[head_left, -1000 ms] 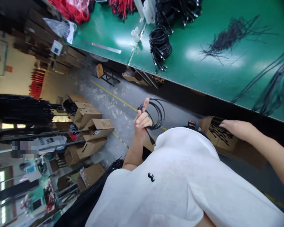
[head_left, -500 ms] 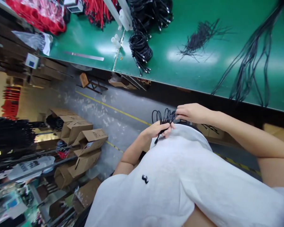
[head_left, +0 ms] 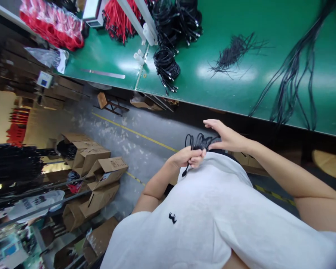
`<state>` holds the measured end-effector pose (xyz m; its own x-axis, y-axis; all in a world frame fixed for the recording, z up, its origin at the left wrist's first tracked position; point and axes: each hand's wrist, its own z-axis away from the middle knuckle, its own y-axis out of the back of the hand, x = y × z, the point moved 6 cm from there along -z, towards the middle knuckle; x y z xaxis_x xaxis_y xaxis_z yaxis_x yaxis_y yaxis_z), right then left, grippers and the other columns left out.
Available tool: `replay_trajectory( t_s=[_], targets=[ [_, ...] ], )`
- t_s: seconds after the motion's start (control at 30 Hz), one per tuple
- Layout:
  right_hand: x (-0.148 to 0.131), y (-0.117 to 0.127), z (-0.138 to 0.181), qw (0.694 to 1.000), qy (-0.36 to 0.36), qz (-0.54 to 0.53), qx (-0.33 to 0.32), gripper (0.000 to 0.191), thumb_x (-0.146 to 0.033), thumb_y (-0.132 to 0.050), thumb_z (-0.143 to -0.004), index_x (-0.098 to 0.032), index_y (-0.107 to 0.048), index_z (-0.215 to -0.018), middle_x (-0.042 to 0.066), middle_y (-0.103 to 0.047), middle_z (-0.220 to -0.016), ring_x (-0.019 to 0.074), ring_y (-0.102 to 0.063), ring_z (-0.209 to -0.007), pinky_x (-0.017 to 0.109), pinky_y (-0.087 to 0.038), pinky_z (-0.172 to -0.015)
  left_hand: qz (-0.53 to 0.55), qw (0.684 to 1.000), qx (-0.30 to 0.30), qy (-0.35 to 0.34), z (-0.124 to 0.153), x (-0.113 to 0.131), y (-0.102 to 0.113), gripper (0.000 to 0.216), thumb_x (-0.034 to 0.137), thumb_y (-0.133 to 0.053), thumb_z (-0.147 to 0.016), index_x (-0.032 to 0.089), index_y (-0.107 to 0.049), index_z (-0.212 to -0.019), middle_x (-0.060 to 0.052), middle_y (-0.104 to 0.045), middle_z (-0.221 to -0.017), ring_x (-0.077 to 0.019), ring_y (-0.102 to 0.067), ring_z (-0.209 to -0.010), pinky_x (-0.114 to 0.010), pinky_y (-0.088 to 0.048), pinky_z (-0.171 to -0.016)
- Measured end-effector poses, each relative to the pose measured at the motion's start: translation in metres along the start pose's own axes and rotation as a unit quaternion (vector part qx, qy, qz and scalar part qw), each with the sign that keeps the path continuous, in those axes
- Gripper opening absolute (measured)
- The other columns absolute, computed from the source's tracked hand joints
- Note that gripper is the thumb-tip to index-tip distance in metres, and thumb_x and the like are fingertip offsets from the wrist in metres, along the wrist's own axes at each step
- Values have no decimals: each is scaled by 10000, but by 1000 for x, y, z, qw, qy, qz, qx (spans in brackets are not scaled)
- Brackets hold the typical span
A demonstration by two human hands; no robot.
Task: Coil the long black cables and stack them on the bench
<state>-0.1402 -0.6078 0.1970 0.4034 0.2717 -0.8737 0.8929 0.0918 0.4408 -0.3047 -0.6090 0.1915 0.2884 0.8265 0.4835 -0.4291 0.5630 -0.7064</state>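
A looped black cable (head_left: 195, 142) is gripped in my left hand (head_left: 187, 157), fingers wrapped round it in front of my white shirt. One end with a small dark connector (head_left: 184, 173) hangs below that fist. My right hand (head_left: 226, 137) is spread beside the loops, thumb and fingers apart, with nothing seen between them. Whether its thumb touches the cable I cannot tell. On the green table beyond lie a tied bundle of coiled black cables (head_left: 167, 67), a heap of short black ties (head_left: 232, 52) and long black cables (head_left: 294, 74) draped over the edge.
Red cables (head_left: 120, 20) and bagged red coils (head_left: 53, 26) lie at the far left of the green table (head_left: 201, 84), beside white posts (head_left: 148, 33) and a metal ruler (head_left: 106, 74). Open cardboard boxes (head_left: 109, 170) and a wooden stool (head_left: 103, 100) stand on the floor.
My right hand has opened from its pinch at the cable loops and spread its fingers. My left hand keeps hold of the cable. The view has shifted slightly.
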Motion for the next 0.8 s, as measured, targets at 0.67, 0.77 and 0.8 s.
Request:
replay_trajectory(
  t_s=[0.67,0.77,0.8],
  targets=[
    [66,188,23,826,-97,552,-57,260,-52,-425,-901,-183,-649,-879,104,-660,-863,194,-597,-819,303,-449,-736,-226,944,174,-166,-42,37,14,631,668,-609,-833,180,-576,-1232,-60,-694,-899,-109,-600,-596,-220,-399,-489],
    [84,258,35,805,-148,575,-5,238,-138,-415,-978,-179,-632,-889,104,-648,-906,182,-591,-832,321,-487,-754,-241,947,159,-140,-43,30,11,621,662,-579,-851,175,-551,-1236,43,-572,-698,-26,-290,-414,-210,-157,-412],
    [90,271,39,800,-162,577,3,191,-207,-459,-996,-176,-635,-930,84,-648,-935,163,-597,-837,312,-507,-756,-241,950,149,-128,-45,26,8,628,667,-580,-844,174,-548,-1231,54,-550,-684,-23,-256,-417,-216,-137,-418]
  ],
)
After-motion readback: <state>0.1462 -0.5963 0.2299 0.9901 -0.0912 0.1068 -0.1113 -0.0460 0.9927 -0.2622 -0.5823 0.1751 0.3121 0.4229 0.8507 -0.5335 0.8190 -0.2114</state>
